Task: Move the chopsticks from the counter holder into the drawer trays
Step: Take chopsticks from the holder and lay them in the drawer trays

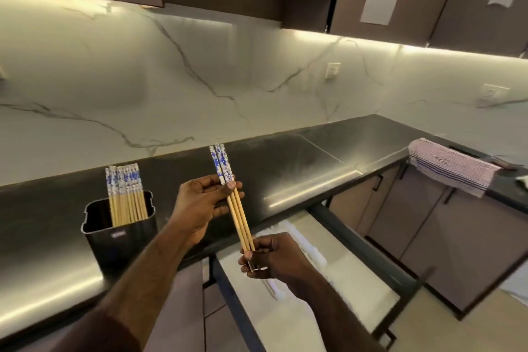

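Observation:
Three wooden chopsticks point(233, 203) with blue-and-white patterned tops are held between both hands above the counter's front edge. My left hand point(200, 203) grips them near the patterned ends. My right hand point(268, 256) pinches their thin tips lower down. A black holder point(123, 233) stands on the counter at the left with several more chopsticks point(125, 194) upright in it. Below my hands the drawer point(357, 248) is pulled out, and its white trays point(308, 288) look blurred.
The dark counter point(285, 163) runs along a marble wall and turns at the right corner. A striped cloth point(451, 170) hangs over the counter edge at the right. Closed cabinet doors point(423, 226) sit under it, beside the drawer.

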`<state>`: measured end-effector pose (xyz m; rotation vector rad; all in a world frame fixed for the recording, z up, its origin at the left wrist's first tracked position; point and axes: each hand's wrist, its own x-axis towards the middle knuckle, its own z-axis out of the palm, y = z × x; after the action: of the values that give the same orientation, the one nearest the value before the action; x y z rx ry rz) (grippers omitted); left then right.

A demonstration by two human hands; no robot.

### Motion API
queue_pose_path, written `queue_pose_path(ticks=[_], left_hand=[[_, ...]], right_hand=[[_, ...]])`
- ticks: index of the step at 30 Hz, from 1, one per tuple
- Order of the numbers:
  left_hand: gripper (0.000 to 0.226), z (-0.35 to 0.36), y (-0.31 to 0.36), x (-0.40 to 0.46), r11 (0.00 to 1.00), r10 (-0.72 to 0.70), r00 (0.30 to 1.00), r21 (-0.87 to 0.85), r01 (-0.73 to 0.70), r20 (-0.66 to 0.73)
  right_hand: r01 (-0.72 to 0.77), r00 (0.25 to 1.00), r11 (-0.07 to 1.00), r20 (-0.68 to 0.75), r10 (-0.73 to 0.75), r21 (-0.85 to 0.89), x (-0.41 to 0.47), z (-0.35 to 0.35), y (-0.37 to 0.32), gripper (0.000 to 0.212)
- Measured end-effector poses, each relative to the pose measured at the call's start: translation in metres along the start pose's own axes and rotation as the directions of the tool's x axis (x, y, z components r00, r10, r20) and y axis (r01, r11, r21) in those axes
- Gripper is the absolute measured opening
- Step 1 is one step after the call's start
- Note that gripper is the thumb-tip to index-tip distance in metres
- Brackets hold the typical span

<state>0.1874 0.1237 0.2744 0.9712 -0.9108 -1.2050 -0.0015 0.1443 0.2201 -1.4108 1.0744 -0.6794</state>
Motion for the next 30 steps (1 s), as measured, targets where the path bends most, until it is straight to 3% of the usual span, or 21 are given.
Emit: queue_pose_path(ticks=[10, 14, 20, 30], left_hand=[[0.021, 0.107, -0.078, -0.035, 0.997, -0.073, 0.997, 0.014, 0.074, -0.025], [0.026, 0.126, -0.114, -0.032, 0.990, -0.130, 0.991, 0.041, 0.132, -0.031], [0.012, 0.134, -0.179, -0.007, 0.964, -0.254, 0.960, 0.047, 0.260, -0.117], [0.013, 0.123, -0.283, 0.043, 0.865, -0.492, 0.829, -0.042, 0.500, -0.266]], right_hand=[[-0.137, 0.990, 0.988, -0.032, 0.139, 0.066, -0.072, -0.095, 0.048, 0.011], [-0.206, 0.977, 0.977, -0.037, 0.208, 0.048, -0.074, -0.118, 0.067, 0.011], [-0.293, 0.956, 0.956, 0.003, 0.293, 0.010, -0.048, -0.144, 0.094, 0.015], [-0.578, 0.806, 0.814, 0.114, 0.581, -0.061, 0.037, -0.180, 0.147, 0.009]])
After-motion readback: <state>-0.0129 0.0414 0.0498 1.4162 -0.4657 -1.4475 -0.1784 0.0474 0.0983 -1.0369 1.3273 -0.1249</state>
